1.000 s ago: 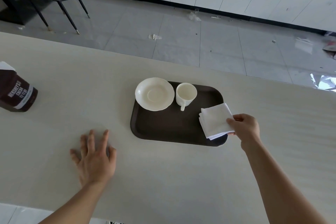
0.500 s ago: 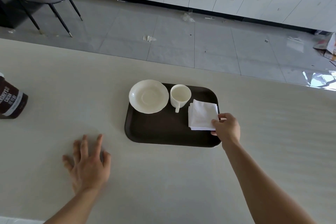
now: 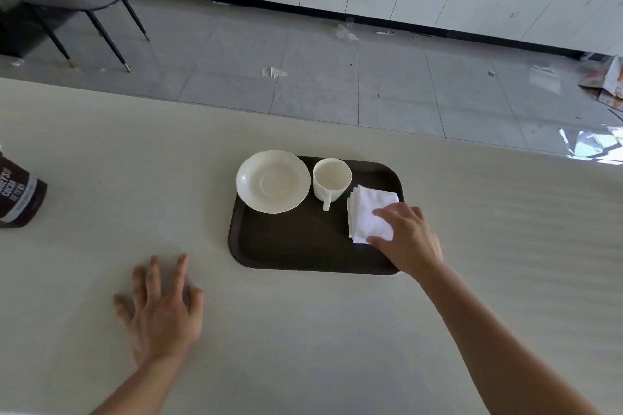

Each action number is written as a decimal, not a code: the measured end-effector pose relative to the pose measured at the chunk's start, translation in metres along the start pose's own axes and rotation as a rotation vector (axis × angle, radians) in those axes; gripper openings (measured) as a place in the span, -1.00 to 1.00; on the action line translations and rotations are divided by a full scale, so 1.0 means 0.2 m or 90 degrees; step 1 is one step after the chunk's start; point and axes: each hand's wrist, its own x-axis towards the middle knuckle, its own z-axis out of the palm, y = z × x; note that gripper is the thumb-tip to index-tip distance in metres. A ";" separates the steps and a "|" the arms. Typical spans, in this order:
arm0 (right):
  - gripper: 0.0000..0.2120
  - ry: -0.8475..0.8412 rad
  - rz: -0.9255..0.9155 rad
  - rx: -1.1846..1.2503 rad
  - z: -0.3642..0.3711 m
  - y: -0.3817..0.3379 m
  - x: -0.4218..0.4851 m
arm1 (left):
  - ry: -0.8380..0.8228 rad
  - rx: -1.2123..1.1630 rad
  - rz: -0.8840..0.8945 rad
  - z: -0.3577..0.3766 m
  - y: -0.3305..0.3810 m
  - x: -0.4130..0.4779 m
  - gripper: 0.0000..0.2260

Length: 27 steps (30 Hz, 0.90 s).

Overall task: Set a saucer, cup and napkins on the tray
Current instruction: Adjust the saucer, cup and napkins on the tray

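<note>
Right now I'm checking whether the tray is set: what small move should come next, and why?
Probably lift the right hand off the napkins: they already lie on the tray beside the cup and saucer.

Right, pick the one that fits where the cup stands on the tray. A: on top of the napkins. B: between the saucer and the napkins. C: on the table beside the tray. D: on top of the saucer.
B: the cup stands on the bare tray, with the saucer on its left and the napkins on its right under the right hand.
</note>
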 end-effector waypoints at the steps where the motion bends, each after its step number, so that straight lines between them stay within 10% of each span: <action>1: -0.48 -0.026 -0.034 -0.030 0.01 0.00 -0.01 | 0.002 0.002 0.000 0.00 0.00 0.00 -0.45; 27: -0.57 0.021 -0.113 -0.051 0.04 -0.03 0.15 | -0.002 0.006 0.000 0.01 -0.01 0.00 -0.44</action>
